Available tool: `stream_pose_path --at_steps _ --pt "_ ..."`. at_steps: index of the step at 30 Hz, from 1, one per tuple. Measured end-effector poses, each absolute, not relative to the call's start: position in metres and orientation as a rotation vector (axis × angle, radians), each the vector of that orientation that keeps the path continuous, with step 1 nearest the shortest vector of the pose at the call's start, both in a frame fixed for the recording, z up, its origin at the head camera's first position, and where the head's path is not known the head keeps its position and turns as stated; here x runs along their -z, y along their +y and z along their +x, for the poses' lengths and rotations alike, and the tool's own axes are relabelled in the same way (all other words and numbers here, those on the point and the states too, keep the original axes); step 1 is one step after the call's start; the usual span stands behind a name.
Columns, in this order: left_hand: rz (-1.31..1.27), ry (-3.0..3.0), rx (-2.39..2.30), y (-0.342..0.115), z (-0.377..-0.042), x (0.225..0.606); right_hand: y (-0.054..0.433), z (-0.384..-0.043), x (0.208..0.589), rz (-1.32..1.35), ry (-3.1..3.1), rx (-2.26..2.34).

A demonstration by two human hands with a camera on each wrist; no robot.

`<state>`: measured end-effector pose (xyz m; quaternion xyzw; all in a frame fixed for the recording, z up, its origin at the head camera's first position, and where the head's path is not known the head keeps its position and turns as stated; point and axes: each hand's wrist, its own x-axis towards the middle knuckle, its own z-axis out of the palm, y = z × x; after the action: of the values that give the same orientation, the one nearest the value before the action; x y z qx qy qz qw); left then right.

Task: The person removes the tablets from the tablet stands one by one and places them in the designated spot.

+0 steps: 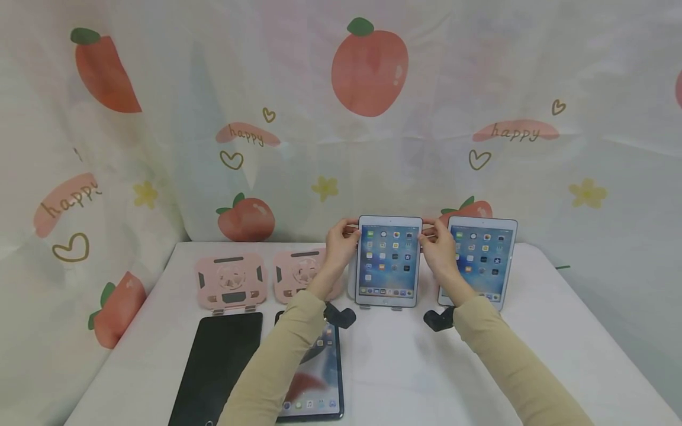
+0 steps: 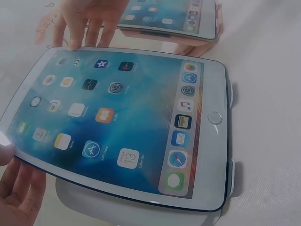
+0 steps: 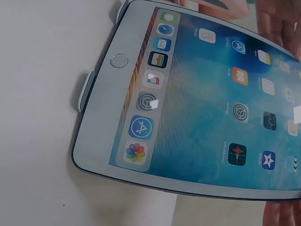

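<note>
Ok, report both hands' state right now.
Left hand: closed, holding the left upright tablet by its left edge.
Right hand: closed, holding the same tablet by its right edge.

1. The things are carried by a white table (image 1: pixel 394 373).
2. Near its back edge, a first pink stand (image 1: pixel 232 288) is placed at the left; a second pink stand (image 1: pixel 290 277), partly hidden from view, is placed beside it.
3. Farther right, a pale stand (image 2: pixel 94 202) and a third pink stand (image 2: pixel 197 48) are set in the same row.
4. Toward the front, a dark tablet (image 1: pixel 226 355) and, just beside it, a lit tablet (image 1: pixel 322 393) are laid flat.
</note>
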<state>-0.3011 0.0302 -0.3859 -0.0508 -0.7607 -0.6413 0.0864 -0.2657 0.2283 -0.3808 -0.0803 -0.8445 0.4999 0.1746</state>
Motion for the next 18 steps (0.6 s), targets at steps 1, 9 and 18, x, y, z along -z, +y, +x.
stream_pose_path --at_steps 1,9,18 --pt "-0.162 -2.257 1.915 0.030 -0.300 0.386 0.228 -0.265 0.381 -0.229 -2.393 -1.413" --pt "-0.208 -2.203 1.952 0.028 -0.293 0.384 0.230 -0.259 0.378 -0.184 -2.395 -1.396" --pt "-0.196 -2.232 1.995 0.025 -0.288 0.381 0.231 -0.253 0.374 -0.126 -2.371 -1.389"
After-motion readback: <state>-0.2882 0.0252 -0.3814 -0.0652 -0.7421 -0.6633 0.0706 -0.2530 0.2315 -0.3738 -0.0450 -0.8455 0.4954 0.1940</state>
